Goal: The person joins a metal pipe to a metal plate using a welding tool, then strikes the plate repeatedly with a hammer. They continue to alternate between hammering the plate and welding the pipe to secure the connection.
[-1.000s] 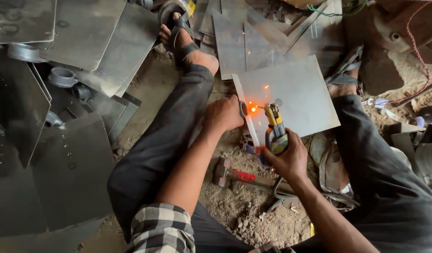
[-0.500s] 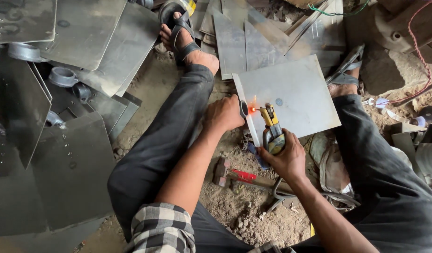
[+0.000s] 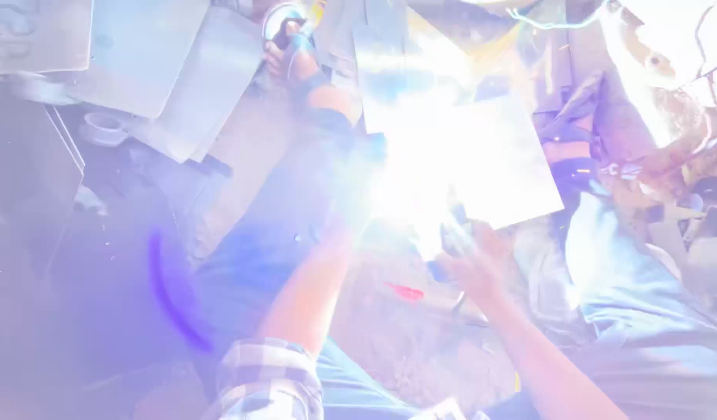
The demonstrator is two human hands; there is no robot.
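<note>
A fierce white glare (image 3: 420, 187) fills the middle of the view and washes out much of what lies around it. It sits on the near left corner of a flat metal sheet (image 3: 506, 163), a roughly square plate lying on the dirt floor (image 3: 389, 342) between the person's legs. The sheet is turned slightly, its long edges running from the near left up to the far right, and its near right corner points toward the right knee.

The right hand (image 3: 479, 260) is just below the sheet's near edge, curled around the handle of a tool (image 3: 452, 233) whose working end reaches up into the glare; the fingers look wrapped about it, though the light blurs the grip. The tool's long axis runs from the hand up and left toward the sheet's corner. The left hand (image 3: 358, 210) lies at the left of the glare, at the end of a bare forearm; whether its fingers are spread or closed cannot be told, since the light swallows it.

Left of the sheet a foot in a strapped sandal (image 3: 308, 74) rests on the floor. Farther left of the sheet lie more grey metal plates (image 3: 164, 70), overlapping. Below the sheet a small red object (image 3: 406, 292) lies in the dirt. A checked sleeve (image 3: 269, 381) shows at the bottom
</note>
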